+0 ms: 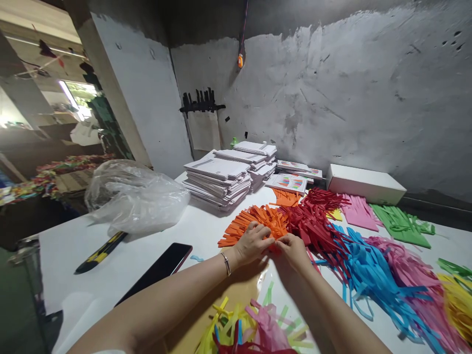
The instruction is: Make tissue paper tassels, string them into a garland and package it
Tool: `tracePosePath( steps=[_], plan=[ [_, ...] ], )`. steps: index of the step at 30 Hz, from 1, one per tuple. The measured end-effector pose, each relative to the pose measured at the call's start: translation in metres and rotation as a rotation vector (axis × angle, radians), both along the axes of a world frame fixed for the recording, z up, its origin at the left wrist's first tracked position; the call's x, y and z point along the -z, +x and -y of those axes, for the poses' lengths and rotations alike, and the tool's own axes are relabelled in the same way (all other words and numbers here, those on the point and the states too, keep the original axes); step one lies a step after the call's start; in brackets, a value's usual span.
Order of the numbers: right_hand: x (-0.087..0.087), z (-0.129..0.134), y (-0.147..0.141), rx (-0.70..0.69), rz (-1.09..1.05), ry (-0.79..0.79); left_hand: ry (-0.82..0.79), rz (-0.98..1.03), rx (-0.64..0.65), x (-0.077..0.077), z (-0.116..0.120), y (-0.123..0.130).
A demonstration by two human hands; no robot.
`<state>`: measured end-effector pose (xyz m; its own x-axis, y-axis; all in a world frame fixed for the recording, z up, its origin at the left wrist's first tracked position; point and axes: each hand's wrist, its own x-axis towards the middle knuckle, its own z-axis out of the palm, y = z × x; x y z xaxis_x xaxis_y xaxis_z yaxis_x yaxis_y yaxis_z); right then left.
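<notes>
A pile of orange fringed tissue paper [236, 227], cut into thin strips, lies on the white table in front of me. My left hand [253, 242] is closed at the pile's near edge, thumb and forefinger pinched together. Close against it, my right hand [293, 248] pinches at the same spot, the fingertips of both hands nearly meeting. A bit of orange paper shows beneath the fingers; the exact piece gripped is partly hidden. Dark red fringed paper [313, 223] touches the orange pile on the right. Nearer me lies a mixed bunch of yellow, pink and red strips [271, 329].
Blue fringe [372, 265], pink fringe [409, 270] and green fringe [401, 223] spread rightward. Stacked white cards [219, 169] and a white box [365, 183] stand behind. On the left are a clear plastic bag [140, 196], a utility knife [101, 251] and a phone [158, 268].
</notes>
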<state>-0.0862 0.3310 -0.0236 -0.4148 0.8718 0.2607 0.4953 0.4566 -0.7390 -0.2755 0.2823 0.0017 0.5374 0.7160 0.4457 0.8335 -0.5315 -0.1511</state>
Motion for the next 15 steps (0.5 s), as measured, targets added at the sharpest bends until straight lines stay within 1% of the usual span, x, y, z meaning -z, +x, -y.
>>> tracePosePath(
  steps=[2,5,10,15],
  plan=[
    [0.0004,-0.0019,0.0031,-0.031,-0.044,-0.052,0.001,-0.013,-0.01,-0.0009,-0.0017,0.0001],
    [0.0013,-0.0043,0.007,-0.043,-0.103,-0.116,0.001,-0.026,-0.032,-0.0037,-0.003,-0.0008],
    [0.0046,-0.0072,0.0079,-0.016,-0.147,-0.194,0.003,-0.038,-0.055,-0.0076,-0.0004,-0.0011],
    [0.0093,-0.0086,0.0058,0.025,-0.147,-0.23,0.005,-0.031,-0.062,-0.0083,0.0008,0.0036]
  ],
)
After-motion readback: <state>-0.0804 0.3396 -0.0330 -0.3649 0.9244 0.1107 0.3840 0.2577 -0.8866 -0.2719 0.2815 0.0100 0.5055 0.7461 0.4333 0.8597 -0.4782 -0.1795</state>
